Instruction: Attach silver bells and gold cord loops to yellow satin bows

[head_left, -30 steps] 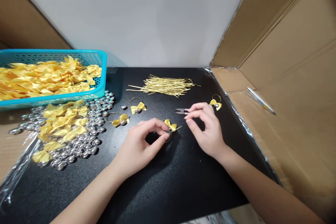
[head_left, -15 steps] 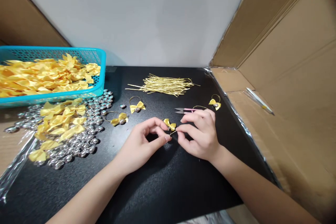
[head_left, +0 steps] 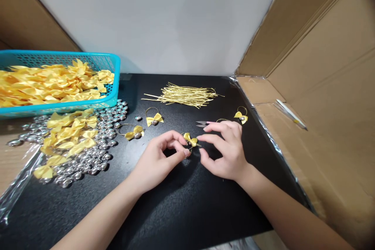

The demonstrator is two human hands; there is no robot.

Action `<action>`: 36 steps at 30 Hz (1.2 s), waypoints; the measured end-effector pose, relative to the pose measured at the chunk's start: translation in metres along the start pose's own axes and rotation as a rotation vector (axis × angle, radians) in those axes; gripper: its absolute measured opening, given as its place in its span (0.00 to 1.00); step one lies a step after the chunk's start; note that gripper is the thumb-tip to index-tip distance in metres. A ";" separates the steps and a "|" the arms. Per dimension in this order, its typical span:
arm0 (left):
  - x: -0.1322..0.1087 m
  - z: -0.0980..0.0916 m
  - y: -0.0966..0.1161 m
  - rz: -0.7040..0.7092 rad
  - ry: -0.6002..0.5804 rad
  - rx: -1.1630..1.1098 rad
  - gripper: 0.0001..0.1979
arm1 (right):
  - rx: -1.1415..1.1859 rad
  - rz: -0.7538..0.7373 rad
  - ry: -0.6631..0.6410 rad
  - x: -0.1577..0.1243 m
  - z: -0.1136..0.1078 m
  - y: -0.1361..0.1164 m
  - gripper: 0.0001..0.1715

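Between the thumb and fingertips of my left hand (head_left: 164, 160) is a thin gold cord with a yellow ribbon bow (head_left: 191, 140) on it. Part of that cord is hidden by the fingers. My right hand (head_left: 225, 150) is just right of the bow, thumb and index finger apart, near the cord's short free end. Beyond its knuckles, small thread snips (head_left: 202, 124) with a pink handle point left, partly covered by the hand. A gold loop rises behind those fingers, mostly hidden.
Looped bows with silver beads, including one bow (head_left: 154, 120) at centre and another bow (head_left: 240, 117) at right, lie on the black table (head_left: 175, 211). A gold cord bundle (head_left: 187, 95) is behind. Left are loose silver beads (head_left: 84, 164) and a blue basket (head_left: 114, 99) of bows. A white pen-like tool (head_left: 290, 113) lies right.
My right thumb and index finger have parted and let go of the cord's end. The left hand keeps its pinch, almost unmoved. The whole view has shifted slightly.
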State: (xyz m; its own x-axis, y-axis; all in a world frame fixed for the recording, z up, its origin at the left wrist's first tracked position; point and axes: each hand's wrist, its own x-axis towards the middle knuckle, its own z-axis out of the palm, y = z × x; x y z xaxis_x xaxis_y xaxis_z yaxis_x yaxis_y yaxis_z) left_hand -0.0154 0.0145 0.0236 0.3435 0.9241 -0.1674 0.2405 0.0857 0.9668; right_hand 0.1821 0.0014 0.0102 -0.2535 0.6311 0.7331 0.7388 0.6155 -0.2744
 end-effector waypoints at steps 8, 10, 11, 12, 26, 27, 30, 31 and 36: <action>-0.001 0.001 0.001 -0.009 -0.005 0.005 0.06 | -0.032 -0.061 0.001 -0.001 0.006 0.003 0.05; -0.001 0.000 0.000 -0.013 -0.005 0.003 0.06 | -0.037 -0.062 -0.002 -0.002 0.006 0.004 0.04; -0.001 0.000 0.000 -0.013 -0.003 0.001 0.06 | -0.037 -0.057 -0.011 -0.002 0.006 0.004 0.04; -0.001 0.000 0.000 -0.013 -0.001 -0.002 0.06 | -0.034 -0.049 -0.018 -0.002 0.006 0.004 0.04; -0.001 -0.001 0.001 -0.009 -0.005 0.006 0.06 | 0.071 0.064 -0.116 -0.001 -0.001 0.002 0.15; -0.001 -0.001 0.002 -0.007 -0.008 0.009 0.06 | 0.062 0.045 -0.132 -0.001 0.001 0.003 0.13; 0.000 -0.002 0.003 -0.008 -0.008 0.014 0.06 | 0.040 0.015 -0.121 0.000 0.003 0.007 0.05; 0.000 -0.002 0.003 -0.010 -0.005 0.014 0.06 | 0.029 0.027 -0.107 0.001 0.003 0.009 0.07; 0.001 -0.005 0.002 -0.006 0.021 0.045 0.06 | -0.071 0.188 0.028 0.006 -0.004 0.034 0.09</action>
State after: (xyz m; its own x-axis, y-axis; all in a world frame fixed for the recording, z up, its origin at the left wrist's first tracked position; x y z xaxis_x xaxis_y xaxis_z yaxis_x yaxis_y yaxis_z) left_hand -0.0190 0.0170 0.0264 0.3232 0.9312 -0.1687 0.2836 0.0748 0.9560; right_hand 0.2081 0.0241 0.0084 -0.0895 0.7178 0.6905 0.8141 0.4521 -0.3644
